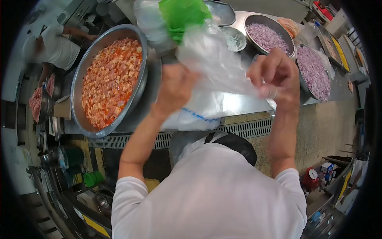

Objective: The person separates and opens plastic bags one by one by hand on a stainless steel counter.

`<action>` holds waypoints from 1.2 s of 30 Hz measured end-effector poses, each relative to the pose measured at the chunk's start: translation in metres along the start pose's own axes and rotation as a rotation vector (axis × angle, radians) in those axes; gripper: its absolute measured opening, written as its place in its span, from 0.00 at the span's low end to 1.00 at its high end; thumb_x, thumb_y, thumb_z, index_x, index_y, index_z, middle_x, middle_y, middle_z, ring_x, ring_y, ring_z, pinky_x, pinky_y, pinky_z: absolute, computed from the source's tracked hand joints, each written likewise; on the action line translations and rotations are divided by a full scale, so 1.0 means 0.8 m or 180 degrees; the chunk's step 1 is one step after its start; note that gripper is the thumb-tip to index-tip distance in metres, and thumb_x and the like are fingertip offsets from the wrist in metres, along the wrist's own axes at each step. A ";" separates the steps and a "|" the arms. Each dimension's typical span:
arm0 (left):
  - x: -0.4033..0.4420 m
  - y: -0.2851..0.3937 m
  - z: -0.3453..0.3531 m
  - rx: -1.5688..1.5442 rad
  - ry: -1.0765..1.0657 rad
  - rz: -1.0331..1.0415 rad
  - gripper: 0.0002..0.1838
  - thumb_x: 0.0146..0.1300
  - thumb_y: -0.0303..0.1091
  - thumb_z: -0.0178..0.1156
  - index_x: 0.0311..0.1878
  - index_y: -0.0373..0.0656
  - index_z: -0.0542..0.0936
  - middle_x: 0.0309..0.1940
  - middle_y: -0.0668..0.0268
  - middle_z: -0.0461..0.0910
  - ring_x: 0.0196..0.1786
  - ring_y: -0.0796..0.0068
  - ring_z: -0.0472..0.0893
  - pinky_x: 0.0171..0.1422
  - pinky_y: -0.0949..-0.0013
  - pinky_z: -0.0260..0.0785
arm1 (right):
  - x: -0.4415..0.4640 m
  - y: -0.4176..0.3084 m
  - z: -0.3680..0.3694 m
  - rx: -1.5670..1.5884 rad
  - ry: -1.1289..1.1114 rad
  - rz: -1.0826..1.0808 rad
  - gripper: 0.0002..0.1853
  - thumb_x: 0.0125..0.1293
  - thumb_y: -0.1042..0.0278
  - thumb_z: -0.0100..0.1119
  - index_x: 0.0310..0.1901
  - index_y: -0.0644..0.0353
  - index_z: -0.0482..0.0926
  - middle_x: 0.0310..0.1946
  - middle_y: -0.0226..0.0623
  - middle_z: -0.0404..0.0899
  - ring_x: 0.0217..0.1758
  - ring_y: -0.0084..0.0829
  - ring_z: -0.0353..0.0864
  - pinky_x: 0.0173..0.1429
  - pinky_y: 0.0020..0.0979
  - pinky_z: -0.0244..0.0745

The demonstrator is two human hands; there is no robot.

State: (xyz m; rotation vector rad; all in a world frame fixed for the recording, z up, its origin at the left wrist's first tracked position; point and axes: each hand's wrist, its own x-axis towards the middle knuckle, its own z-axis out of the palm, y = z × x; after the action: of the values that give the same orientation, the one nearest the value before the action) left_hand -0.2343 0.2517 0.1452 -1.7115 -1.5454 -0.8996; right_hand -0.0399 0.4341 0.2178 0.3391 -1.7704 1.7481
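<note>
A clear plastic bag [219, 59] is stretched between my two hands above the steel table. My left hand [175, 87], smeared by motion, appears closed on the bag's left side. My right hand [278, 77] pinches its right edge between thumb and fingers. Below the bag, more clear plastic with blue print [195, 117] lies over the table's near edge. To the left of my left hand stands a large metal basin [144, 59] filled with diced meat [111, 83] in reddish liquid. Behind the bag is a bright green plastic bag [185, 18], beside stacked clear plastic containers [151, 24].
Two bowls of chopped purple onion [268, 36] [314, 73] stand at the right, near a small bowl of white stuff [234, 39]. At the far left another person [57, 46] works near a bowl of minced meat [38, 104]. A floor grate [250, 128] runs below the table edge.
</note>
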 end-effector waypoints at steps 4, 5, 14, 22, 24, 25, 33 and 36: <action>0.095 -0.090 0.028 -0.0546 -0.0275 -0.0300 0.06 0.50 0.29 0.63 0.32 0.41 0.81 0.27 0.58 0.78 0.34 0.52 0.75 0.44 0.55 0.66 | 0.077 0.014 -0.014 -0.3230 -0.0786 -0.0632 0.12 0.54 0.74 0.66 0.33 0.60 0.70 0.31 0.40 0.76 0.37 0.45 0.79 0.43 0.41 0.76; 0.084 -0.103 0.044 -0.0961 -0.0561 -0.0442 0.05 0.48 0.29 0.62 0.30 0.41 0.81 0.28 0.58 0.78 0.35 0.52 0.75 0.45 0.55 0.66 | 0.081 0.046 -0.035 -0.3509 -0.0870 -0.0310 0.10 0.54 0.73 0.64 0.34 0.60 0.71 0.32 0.42 0.76 0.39 0.48 0.78 0.45 0.43 0.75; -0.101 -0.061 0.166 -0.0783 -0.0210 -0.1473 0.08 0.47 0.26 0.65 0.32 0.39 0.77 0.30 0.52 0.77 0.43 0.47 0.78 0.51 0.52 0.69 | -0.051 0.254 -0.081 -0.2393 0.0359 0.0284 0.10 0.55 0.85 0.51 0.38 0.63 0.76 0.37 0.41 0.79 0.43 0.40 0.80 0.49 0.35 0.75; -0.241 0.079 0.142 -0.0828 -0.1746 -0.2520 0.08 0.63 0.34 0.64 0.37 0.39 0.78 0.25 0.60 0.80 0.26 0.60 0.80 0.32 0.59 0.69 | -0.151 0.223 -0.040 -0.0900 0.1417 0.1901 0.07 0.63 0.81 0.51 0.40 0.66 0.79 0.32 0.32 0.81 0.34 0.21 0.79 0.41 0.25 0.75; -0.245 0.069 0.141 -0.1763 -0.1541 -0.3348 0.09 0.67 0.34 0.61 0.36 0.38 0.78 0.22 0.65 0.77 0.24 0.71 0.76 0.30 0.66 0.66 | -0.184 0.219 -0.011 -0.0771 0.1062 0.2442 0.07 0.64 0.80 0.53 0.40 0.66 0.79 0.30 0.32 0.81 0.32 0.21 0.79 0.40 0.25 0.75; -0.247 0.066 0.139 -0.2222 -0.1393 -0.3772 0.10 0.69 0.34 0.59 0.35 0.37 0.78 0.20 0.68 0.75 0.23 0.77 0.74 0.29 0.70 0.65 | -0.196 0.218 0.001 -0.0699 0.0839 0.2726 0.06 0.64 0.79 0.53 0.40 0.66 0.79 0.29 0.32 0.81 0.32 0.21 0.79 0.39 0.24 0.75; -0.189 0.085 0.095 -0.2500 -0.1158 -0.3803 0.09 0.71 0.30 0.58 0.37 0.34 0.77 0.22 0.71 0.72 0.26 0.84 0.67 0.31 0.74 0.63 | -0.189 0.243 0.065 -0.0867 0.0462 0.2858 0.14 0.61 0.71 0.67 0.44 0.69 0.78 0.28 0.35 0.81 0.30 0.24 0.78 0.36 0.27 0.74; -0.191 0.084 0.088 -0.2523 -0.0931 -0.3800 0.08 0.71 0.30 0.58 0.39 0.34 0.77 0.23 0.71 0.73 0.28 0.84 0.68 0.31 0.75 0.63 | -0.182 0.244 0.071 -0.0726 0.0517 0.2773 0.12 0.61 0.70 0.68 0.38 0.70 0.76 0.25 0.32 0.79 0.28 0.22 0.76 0.33 0.27 0.73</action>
State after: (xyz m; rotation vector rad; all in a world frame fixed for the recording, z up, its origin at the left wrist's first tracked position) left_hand -0.1731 0.2208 -0.0221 -1.2488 -2.7124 -2.1259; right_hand -0.0546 0.3624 -0.0214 -0.7621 -2.1224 1.9913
